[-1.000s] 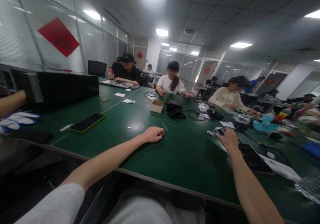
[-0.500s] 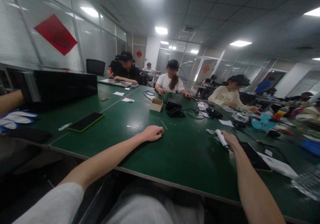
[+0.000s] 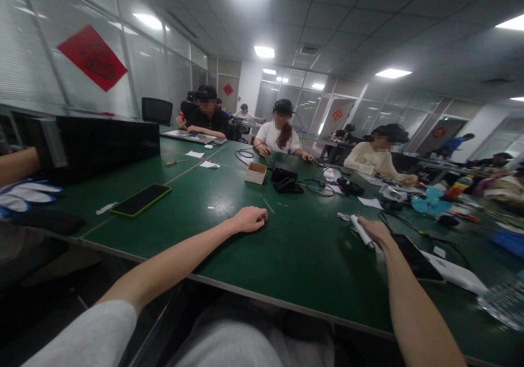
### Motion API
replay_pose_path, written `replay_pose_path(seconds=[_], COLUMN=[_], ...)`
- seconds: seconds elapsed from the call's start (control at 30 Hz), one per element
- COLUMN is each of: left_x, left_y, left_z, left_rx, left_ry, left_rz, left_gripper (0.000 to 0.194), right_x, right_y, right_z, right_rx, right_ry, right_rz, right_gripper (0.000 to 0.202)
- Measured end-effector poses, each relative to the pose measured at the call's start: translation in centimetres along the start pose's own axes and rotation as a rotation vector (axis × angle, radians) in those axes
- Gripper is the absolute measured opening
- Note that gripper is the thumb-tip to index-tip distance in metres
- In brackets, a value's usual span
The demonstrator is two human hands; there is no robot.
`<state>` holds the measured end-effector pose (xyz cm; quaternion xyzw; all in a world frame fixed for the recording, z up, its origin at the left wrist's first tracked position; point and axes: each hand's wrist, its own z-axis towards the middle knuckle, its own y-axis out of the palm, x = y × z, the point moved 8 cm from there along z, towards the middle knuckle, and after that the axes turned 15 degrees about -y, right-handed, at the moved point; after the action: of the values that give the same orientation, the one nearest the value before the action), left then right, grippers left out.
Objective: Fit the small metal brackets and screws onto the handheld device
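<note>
On the green table [image 3: 311, 258] my left hand [image 3: 250, 219] rests with its fingers curled into a loose fist; whether anything is inside is hidden. Farther right, my right hand [image 3: 373, 229] lies against a white cylindrical object [image 3: 362, 232] with a dark lower end, its fingers on the upper right side of it. How firmly the fingers hold it is hard to see. Just left of that object lies a small crumpled silvery piece [image 3: 343, 216]. A dark tablet [image 3: 415, 258] is beside my right wrist.
A phone with a green edge [image 3: 141, 200] lies at the left, near white-and-blue gloves [image 3: 28, 195]. Ahead stand a small open box [image 3: 256, 174] and a black device [image 3: 286, 179] with cables. A blue fan [image 3: 432, 201] and a clear bottle [image 3: 503, 304] are right. Several people sit around.
My right hand has shifted slightly up and left along the white object, its fingers now straighter. My left hand has not moved. In the right background a person in blue leans differently.
</note>
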<state>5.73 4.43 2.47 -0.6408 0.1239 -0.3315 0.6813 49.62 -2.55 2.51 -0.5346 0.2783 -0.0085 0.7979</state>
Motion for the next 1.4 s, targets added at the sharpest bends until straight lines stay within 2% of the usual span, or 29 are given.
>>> replay_pose_path(seconds=[0.2, 0.3, 0.43, 0.53, 0.67, 0.73, 0.8, 0.9, 1.0, 1.2, 1.4], left_x=[-0.1, 0.1, 0.2, 0.3, 0.4, 0.5, 0.7, 1.1, 1.2, 0.8, 0.8], left_y=[0.1, 0.0, -0.1, -0.3, -0.7, -0.7, -0.7, -0.4, -0.2, 0.1, 0.3], left_z=[0.0, -0.1, -0.2, -0.2, -0.4, -0.5, -0.5, -0.3, -0.1, 0.2, 0.5], left_rx=[0.013, 0.016, 0.007, 0.013, 0.036, 0.044, 0.052, 0.057, 0.052, 0.061, 0.067], left_ry=[-0.009, -0.001, -0.007, -0.006, 0.017, 0.031, 0.044, 0.057, 0.064, 0.053, 0.046], left_rz=[0.004, -0.001, 0.01, 0.002, -0.034, -0.054, -0.069, -0.069, -0.072, -0.076, -0.074], left_gripper=[0.018, 0.018, 0.018, 0.018, 0.026, 0.033, 0.034, 0.024, 0.018, 0.016, 0.018], right_x=[-0.6, -2.6, -8.5, -14.2, -21.9, -24.6, -26.3, -27.2, -26.9, -25.7, -25.8], right_y=[-0.3, 0.1, 2.4, 4.4, 7.5, 9.0, 9.8, 9.8, 9.3, 9.0, 9.4], right_z=[-0.2, -0.3, -1.3, -3.2, -7.0, -9.0, -10.5, -11.2, -11.1, -10.6, -10.6], right_rx=[-0.068, -0.11, -0.215, -0.266, -0.378, -0.451, -0.474, -0.434, -0.416, -0.395, -0.311], right_ry=[0.071, -0.014, -0.247, -0.385, -0.553, -0.619, -0.649, -0.671, -0.734, -0.817, -0.875], right_rz=[-0.015, -0.028, 0.016, 0.046, 0.178, 0.195, 0.199, 0.206, 0.222, 0.281, 0.333], right_gripper=[0.053, 0.052, 0.041, 0.047, 0.056, 0.049, 0.044, 0.044, 0.043, 0.03, 0.022])
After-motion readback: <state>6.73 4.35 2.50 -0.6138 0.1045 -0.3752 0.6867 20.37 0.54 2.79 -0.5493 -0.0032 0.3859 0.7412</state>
